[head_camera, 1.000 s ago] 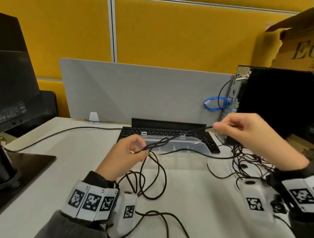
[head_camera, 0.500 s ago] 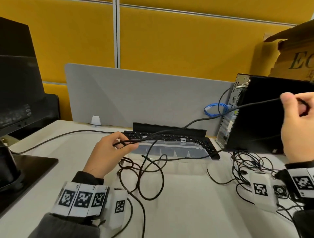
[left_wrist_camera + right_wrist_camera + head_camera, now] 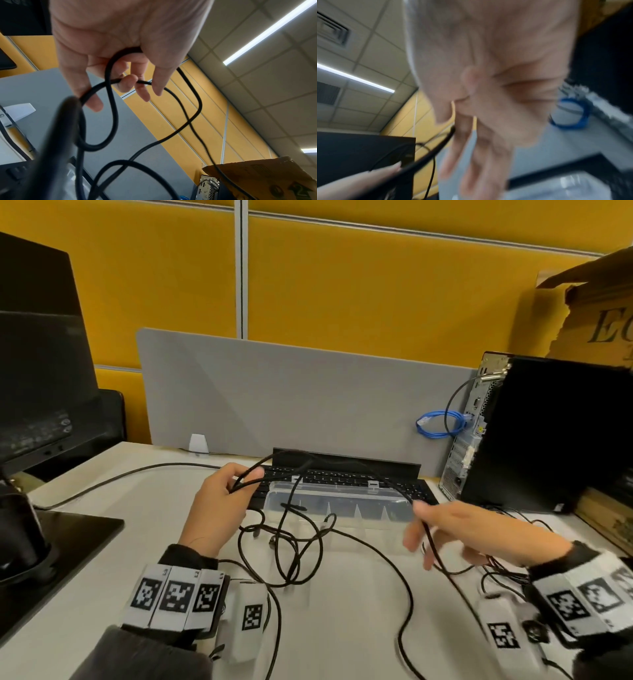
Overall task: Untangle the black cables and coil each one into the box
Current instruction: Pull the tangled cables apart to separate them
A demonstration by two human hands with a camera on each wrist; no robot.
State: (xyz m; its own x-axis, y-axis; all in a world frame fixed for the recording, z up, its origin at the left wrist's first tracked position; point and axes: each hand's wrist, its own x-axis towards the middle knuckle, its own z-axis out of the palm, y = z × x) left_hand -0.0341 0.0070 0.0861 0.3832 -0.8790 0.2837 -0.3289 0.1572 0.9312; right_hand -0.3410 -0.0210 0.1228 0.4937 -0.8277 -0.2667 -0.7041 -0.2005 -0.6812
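My left hand (image 3: 239, 484) is raised just left of the clear plastic box (image 3: 359, 517) and grips loops of a black cable (image 3: 410, 594). In the left wrist view the left hand (image 3: 125, 83) has its fingers curled round two crossing strands of that cable (image 3: 113, 116). From there the cable arches slack over the box to my right hand (image 3: 419, 527), which pinches it between thumb and fingers at the box's right end. The right wrist view is blurred and shows the cable (image 3: 436, 150) entering that pinch. More loops lie tangled on the desk (image 3: 291, 542) in front of the box.
A black keyboard (image 3: 342, 475) lies behind the box, in front of a grey divider (image 3: 291, 398). A computer tower (image 3: 555, 436) with a blue cable (image 3: 440, 424) stands at the right, and thin black cables (image 3: 503, 573) are piled near it. A monitor base (image 3: 51, 535) sits at the left.
My right hand, lifted high to the right with the cable pulled taut, has come down and left to the box's right end. The cable now hangs slack. The left hand keeps its grip.
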